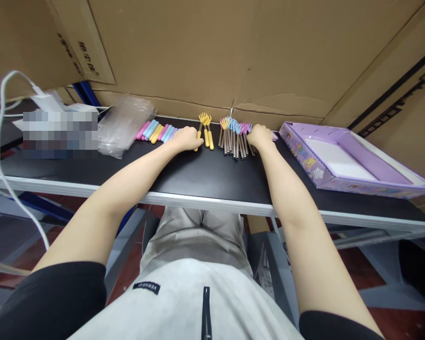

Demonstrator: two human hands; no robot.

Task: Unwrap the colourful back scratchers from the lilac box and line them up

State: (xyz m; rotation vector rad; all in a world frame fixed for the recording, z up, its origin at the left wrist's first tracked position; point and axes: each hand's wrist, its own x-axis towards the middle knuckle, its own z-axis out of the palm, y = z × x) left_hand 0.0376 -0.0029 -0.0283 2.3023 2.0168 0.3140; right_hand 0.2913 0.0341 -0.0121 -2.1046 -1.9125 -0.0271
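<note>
My left hand [187,140] is closed at the left side of a yellow back scratcher [200,123], thumb and fingers around its handle. Two more yellow back scratchers [208,134] lie just to the right. Left of this hand, a row of pink, blue, yellow and purple handles [156,132] is partly covered by it. My right hand [261,136] rests with curled fingers at the right end of a bunch of metal back scratcher rods [235,141], which have colored claw heads [238,126]. What its fingers hold, if anything, is hidden. A bit of pink [275,136] shows beside it.
A purple printed box tray [317,172] stands on the right of the black table [212,177]. Clear plastic bags [123,123] lie left of the handles, beside a blurred-out item [60,132] and a white cable [2,137]. Cardboard [212,52] walls the back.
</note>
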